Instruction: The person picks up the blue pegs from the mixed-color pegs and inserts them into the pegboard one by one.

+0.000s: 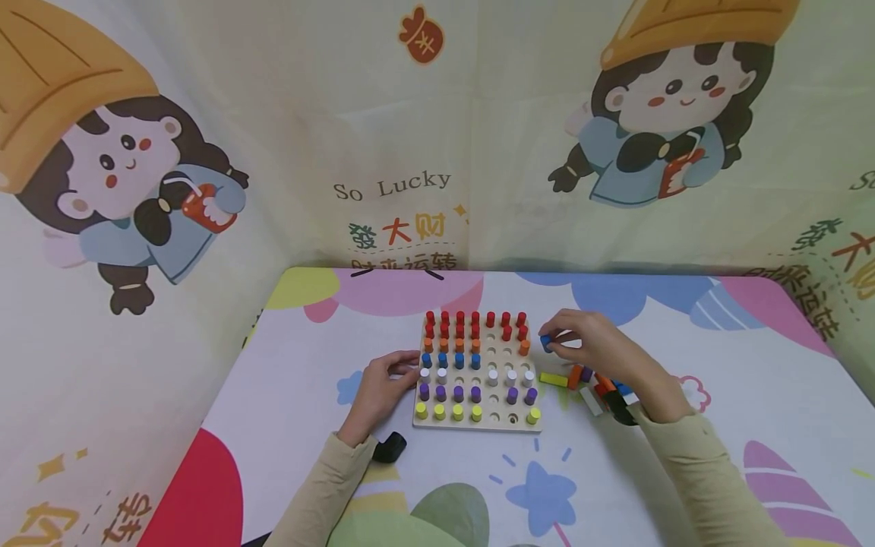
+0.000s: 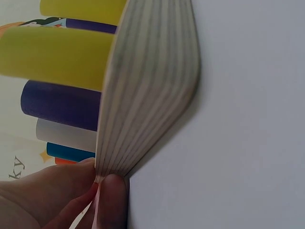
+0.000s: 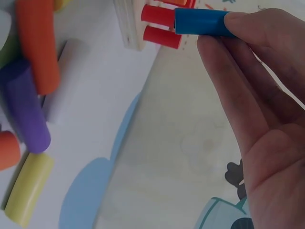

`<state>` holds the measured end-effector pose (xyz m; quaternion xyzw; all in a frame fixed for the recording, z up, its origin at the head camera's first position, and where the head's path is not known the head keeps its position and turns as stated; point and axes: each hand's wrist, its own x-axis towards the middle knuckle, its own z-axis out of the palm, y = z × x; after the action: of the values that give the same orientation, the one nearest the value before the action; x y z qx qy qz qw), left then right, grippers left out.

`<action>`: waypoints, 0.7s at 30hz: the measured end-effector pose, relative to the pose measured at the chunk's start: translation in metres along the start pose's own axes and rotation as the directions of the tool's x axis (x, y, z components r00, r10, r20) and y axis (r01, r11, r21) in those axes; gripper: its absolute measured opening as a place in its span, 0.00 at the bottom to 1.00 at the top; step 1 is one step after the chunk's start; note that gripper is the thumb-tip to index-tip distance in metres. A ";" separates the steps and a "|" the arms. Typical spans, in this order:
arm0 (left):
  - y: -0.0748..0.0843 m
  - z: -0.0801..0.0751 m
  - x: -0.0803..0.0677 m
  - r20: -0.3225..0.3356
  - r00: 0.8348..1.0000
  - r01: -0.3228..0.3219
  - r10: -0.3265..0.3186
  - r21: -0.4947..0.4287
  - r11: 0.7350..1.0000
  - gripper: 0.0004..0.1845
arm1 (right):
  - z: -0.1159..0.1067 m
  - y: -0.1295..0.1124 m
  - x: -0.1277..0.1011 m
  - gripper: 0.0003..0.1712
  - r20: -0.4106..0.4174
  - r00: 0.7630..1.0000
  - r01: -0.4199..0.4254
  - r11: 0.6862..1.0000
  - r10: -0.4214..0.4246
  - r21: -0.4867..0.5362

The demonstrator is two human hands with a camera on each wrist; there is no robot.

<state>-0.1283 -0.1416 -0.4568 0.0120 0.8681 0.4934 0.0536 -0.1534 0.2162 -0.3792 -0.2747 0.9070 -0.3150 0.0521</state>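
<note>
Right hand (image 1: pixel 601 346): is pinching a blue peg (image 3: pixel 202 22) between thumb and fingertips.
Blue peg position: is being held above the desk (image 1: pixel 301 380), to the right of the pegboard (image 1: pixel 477 427) and apart from it.
Left hand (image 1: pixel 383 391): is gripping the pegboard's left edge.
Pegboard rows, back to front: are bearing red, orange, blue, white, purple and yellow pegs.
Loose pegs (image 1: pixel 591 401): are lying in a cluster right of the pegboard, a yellow peg (image 1: pixel 554 379) being nearest it.
</note>
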 end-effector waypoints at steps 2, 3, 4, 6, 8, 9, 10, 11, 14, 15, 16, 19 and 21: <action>-0.001 0.000 0.000 -0.001 1.000 -0.002 0.002 0.004 1.000 0.17 | 0.001 -0.001 0.002 0.14 -0.001 1.000 0.007 1.000 -0.007 0.002; -0.001 0.000 0.000 -0.002 1.000 -0.004 0.004 0.006 1.000 0.17 | 0.002 -0.002 0.002 0.14 -0.001 1.000 0.008 1.000 -0.008 0.003; -0.002 0.000 0.000 -0.003 1.000 -0.005 0.005 0.006 1.000 0.17 | 0.002 -0.003 0.003 0.14 0.000 1.000 0.009 1.000 -0.009 0.004; -0.002 0.000 0.000 -0.002 1.000 -0.005 0.005 0.005 1.000 0.17 | 0.003 -0.004 0.004 0.14 0.003 1.000 0.013 1.000 -0.013 0.005; -0.003 0.001 0.000 -0.001 1.000 -0.002 0.002 0.002 1.000 0.17 | 0.003 -0.005 0.005 0.14 0.009 1.000 0.012 1.000 -0.012 0.007; -0.003 0.001 0.000 0.000 1.000 0.001 -0.001 0.000 1.000 0.17 | 0.003 -0.005 0.005 0.14 0.014 1.000 0.010 1.000 -0.010 0.008; -0.003 0.001 0.000 0.002 1.000 0.003 -0.003 -0.002 1.000 0.17 | 0.004 -0.005 0.006 0.14 0.019 1.000 0.007 1.000 -0.008 0.008; -0.003 0.001 0.001 0.003 1.000 0.006 -0.006 -0.003 1.000 0.17 | 0.004 -0.006 0.006 0.14 0.023 1.000 0.005 1.000 -0.006 0.007; -0.003 0.001 0.001 0.003 1.000 0.008 -0.008 -0.005 1.000 0.17 | 0.004 -0.007 0.008 0.14 0.031 1.000 0.006 1.000 -0.007 0.007; -0.003 0.001 0.001 0.003 1.000 0.008 -0.008 -0.004 1.000 0.17 | 0.004 -0.007 0.009 0.14 0.032 0.999 0.008 1.000 -0.009 0.006; -0.003 0.001 0.001 0.003 1.000 0.008 -0.008 -0.004 1.000 0.17 | 0.004 -0.007 0.010 0.14 0.031 0.999 0.013 1.000 -0.014 0.006; -0.003 0.001 0.001 0.002 1.000 0.007 -0.007 -0.001 1.000 0.17 | 0.006 -0.009 0.013 0.14 0.024 0.999 0.037 0.999 -0.037 0.002; -0.003 0.001 0.001 0.002 1.000 0.008 -0.008 -0.001 1.000 0.17 | 0.007 -0.009 0.015 0.14 0.020 0.999 0.049 0.999 -0.049 0.008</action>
<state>-0.1290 -0.1424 -0.4597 0.0091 0.8677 0.4937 0.0563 -0.1600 0.1986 -0.3779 -0.3000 0.8981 -0.3170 0.0544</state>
